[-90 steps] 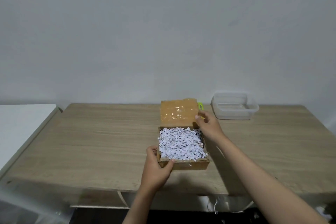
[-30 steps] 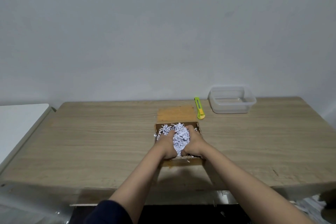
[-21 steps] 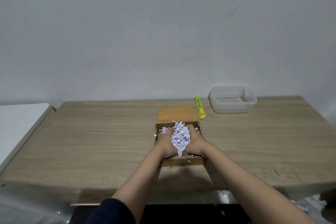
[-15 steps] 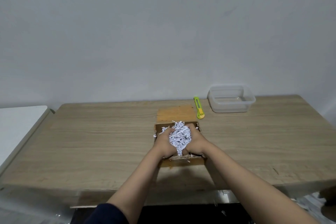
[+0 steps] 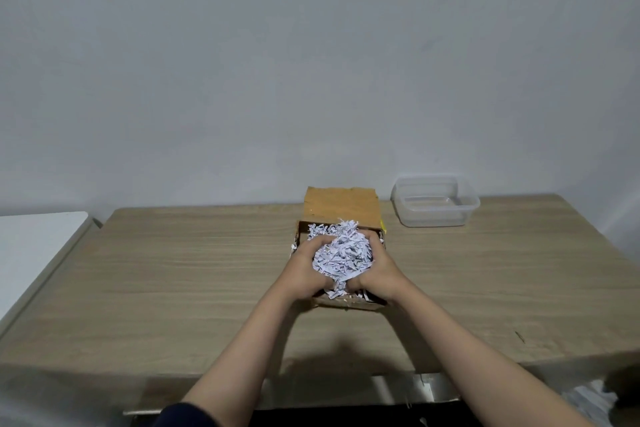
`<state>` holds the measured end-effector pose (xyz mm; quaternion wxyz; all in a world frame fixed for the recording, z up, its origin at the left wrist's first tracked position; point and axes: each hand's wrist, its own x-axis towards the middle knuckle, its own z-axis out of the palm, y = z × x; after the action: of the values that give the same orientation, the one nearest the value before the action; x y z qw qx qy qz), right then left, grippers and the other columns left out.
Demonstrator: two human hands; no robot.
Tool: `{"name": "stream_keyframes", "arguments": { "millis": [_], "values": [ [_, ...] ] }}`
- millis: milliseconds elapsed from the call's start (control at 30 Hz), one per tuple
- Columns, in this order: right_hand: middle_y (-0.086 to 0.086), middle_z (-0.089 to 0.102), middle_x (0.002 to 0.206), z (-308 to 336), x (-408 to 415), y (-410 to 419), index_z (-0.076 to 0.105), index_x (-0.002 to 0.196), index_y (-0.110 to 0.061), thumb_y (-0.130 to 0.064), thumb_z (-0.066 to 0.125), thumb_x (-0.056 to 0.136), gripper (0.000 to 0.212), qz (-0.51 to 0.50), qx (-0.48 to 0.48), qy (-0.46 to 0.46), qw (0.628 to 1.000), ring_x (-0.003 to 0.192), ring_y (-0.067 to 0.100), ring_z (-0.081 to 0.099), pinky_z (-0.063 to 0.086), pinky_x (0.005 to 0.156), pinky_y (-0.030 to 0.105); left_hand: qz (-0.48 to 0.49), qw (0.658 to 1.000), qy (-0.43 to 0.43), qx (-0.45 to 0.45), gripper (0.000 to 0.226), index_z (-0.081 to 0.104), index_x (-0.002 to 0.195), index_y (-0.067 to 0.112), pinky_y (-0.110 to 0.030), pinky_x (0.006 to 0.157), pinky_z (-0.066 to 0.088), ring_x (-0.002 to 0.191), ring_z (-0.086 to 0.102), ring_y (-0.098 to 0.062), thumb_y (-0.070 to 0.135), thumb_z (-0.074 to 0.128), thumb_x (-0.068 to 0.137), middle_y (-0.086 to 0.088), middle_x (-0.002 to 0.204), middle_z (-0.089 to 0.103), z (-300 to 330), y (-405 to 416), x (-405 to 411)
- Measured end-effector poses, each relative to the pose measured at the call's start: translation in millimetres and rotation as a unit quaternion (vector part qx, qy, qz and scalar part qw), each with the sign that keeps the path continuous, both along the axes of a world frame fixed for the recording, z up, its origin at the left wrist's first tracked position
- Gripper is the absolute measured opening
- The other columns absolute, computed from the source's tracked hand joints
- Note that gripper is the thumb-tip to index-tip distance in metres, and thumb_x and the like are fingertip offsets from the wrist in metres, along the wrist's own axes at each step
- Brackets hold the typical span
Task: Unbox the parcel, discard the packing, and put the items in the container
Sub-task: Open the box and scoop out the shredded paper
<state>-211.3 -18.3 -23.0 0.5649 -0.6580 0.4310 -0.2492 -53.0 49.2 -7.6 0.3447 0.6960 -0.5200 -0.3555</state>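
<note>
Since the earlier frames the box flap has gone from lying flat to standing up behind the box, so the cutter shows only as a yellow sliver (image 5: 383, 226) at the flap's right edge; both hands have drawn the shreds into a tighter, higher clump

Head view, the only one:
- cardboard box (image 5: 346, 303) sits mid-surface, open, flap (image 5: 341, 206) up at the far side
- left hand (image 5: 304, 270) and right hand (image 5: 379, 270) are cupped toward each other, fingers curled round a wad of shredded paper (image 5: 343, 256), gripping it from both sides
- wad bulges above the box rim; loose strands trail from it at the near wall and some shreds are still in the far end of the box
- items under the packing: hidden, cannot tell what or how many
- clear plastic container (image 5: 435, 206) stands at the far right of the surface (image 5: 173, 270), well apart from the box, nothing visible inside
- white pile at the bottom right edge, below the surface, too blurred to identify; no bin in view

Step in hand, as I read it: discarding the packing, first scoop. Parcel is open, nothing moved to the container yet, so roughly a third done

Next move calls for: lift the wad straight up clear of the rim, keep the squeeze firm so strands don't rain on the surface, carry it off to wherever waste goes. Expect a second scoop for the leftovers. Check no small item is tangled in the wad before dumping
</note>
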Motion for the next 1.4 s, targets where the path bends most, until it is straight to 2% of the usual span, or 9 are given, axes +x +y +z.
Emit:
{"name": "stream_keyframes", "arguments": {
  "millis": [200,433,600,667,800,867,967,1133,1400],
  "values": [
    [0.007,0.058,0.103,17.0,4.3,-8.7,0.036,0.126,-0.018,0.012,0.076,0.053,0.088,0.062,0.002,0.054,0.997,0.082,0.014,0.058,0.052,0.063,0.028,-0.017,0.998,-0.064,0.013,0.082,0.045,0.134,0.025,-0.023,0.097,0.040,0.120,0.047,-0.021,0.004,0.077,0.061,-0.008,0.133,0.045,10.7,-2.1,1.2],
    [0.003,0.060,0.103,21.6,3.1,1.2,0.040,0.122,-0.020,0.007,0.077,0.050,0.085,0.069,-0.044,0.041,0.996,0.082,0.006,0.058,0.048,0.063,0.012,0.011,0.999,-0.048,-0.015,0.082,0.049,0.131,0.025,-0.026,0.097,0.042,0.117,0.051,-0.019,0.014,0.078,0.055,-0.004,0.127,0.050,7.0,12.5,-1.9],
    [0.005,0.061,0.103,19.5,0.9,3.5,0.041,0.120,-0.024,0.004,0.077,0.046,0.087,0.074,-0.046,0.019,0.996,0.084,0.013,0.060,0.053,0.070,0.026,0.042,0.998,-0.012,-0.049,0.080,0.054,0.127,0.024,-0.026,0.095,0.043,0.111,0.055,-0.017,0.022,0.072,0.048,-0.002,0.120,0.054,1.4,25.0,-7.7],
    [0.003,0.061,0.100,23.5,-0.7,3.3,0.041,0.123,-0.020,0.010,0.076,0.049,0.087,0.068,-0.031,0.017,0.997,0.081,0.011,0.060,0.053,0.066,0.024,0.038,0.998,-0.017,-0.055,0.080,0.054,0.126,0.026,-0.030,0.098,0.044,0.111,0.056,-0.018,0.024,0.072,0.048,-0.003,0.121,0.054,6.8,23.2,-8.4],
    [0.007,0.058,0.111,45.3,-5.1,-2.1,0.037,0.131,-0.021,-0.001,0.075,0.043,0.098,0.041,-0.031,0.005,0.999,0.094,0.018,0.059,0.053,0.070,0.028,0.009,0.998,-0.027,-0.057,0.078,0.054,0.127,0.024,-0.022,0.089,0.043,0.105,0.056,-0.017,0.011,0.078,0.054,-0.003,0.120,0.055,35.4,9.7,-7.5],
    [0.009,0.056,0.113,60.4,-11.1,-8.8,0.036,0.132,-0.022,0.006,0.075,0.051,0.094,0.031,-0.037,0.000,0.999,0.097,0.023,0.057,0.054,0.066,0.032,-0.009,0.997,-0.040,-0.058,0.080,0.053,0.127,0.027,-0.026,0.091,0.046,0.105,0.057,-0.018,0.012,0.078,0.053,-0.004,0.121,0.057,53.9,-1.5,-9.5],
    [0.013,0.055,0.105,83.6,-28.6,-20.2,0.038,0.129,-0.021,0.016,0.068,0.057,0.086,0.019,-0.037,-0.019,0.999,0.080,0.022,0.058,0.050,0.046,0.027,-0.026,0.996,-0.060,-0.063,0.086,0.052,0.127,0.032,-0.036,0.095,0.049,0.108,0.058,-0.022,0.024,0.072,0.045,-0.006,0.124,0.056,76.7,-20.6,-21.8],
    [0.011,0.056,0.087,103.5,-82.4,-35.2,0.039,0.126,-0.017,0.023,0.062,0.061,0.080,-0.021,-0.043,-0.010,0.999,0.043,0.005,0.055,0.041,0.035,0.020,-0.069,0.992,-0.072,-0.078,0.079,0.052,0.130,0.025,-0.021,0.090,0.044,0.107,0.058,-0.019,0.007,0.077,0.057,-0.006,0.122,0.055,95.0,-52.6,-69.7],
    [0.011,0.061,0.088,69.2,-190.8,-54.5,0.041,0.127,-0.020,0.015,0.067,0.051,0.088,-0.075,0.027,0.013,0.997,0.046,0.011,0.057,0.044,0.037,0.024,-0.135,0.989,-0.042,-0.050,0.077,0.053,0.129,0.018,-0.018,0.088,0.043,0.104,0.059,-0.014,0.002,0.079,0.058,-0.001,0.113,0.061,57.7,-85.5,-175.2]
  ]
}}
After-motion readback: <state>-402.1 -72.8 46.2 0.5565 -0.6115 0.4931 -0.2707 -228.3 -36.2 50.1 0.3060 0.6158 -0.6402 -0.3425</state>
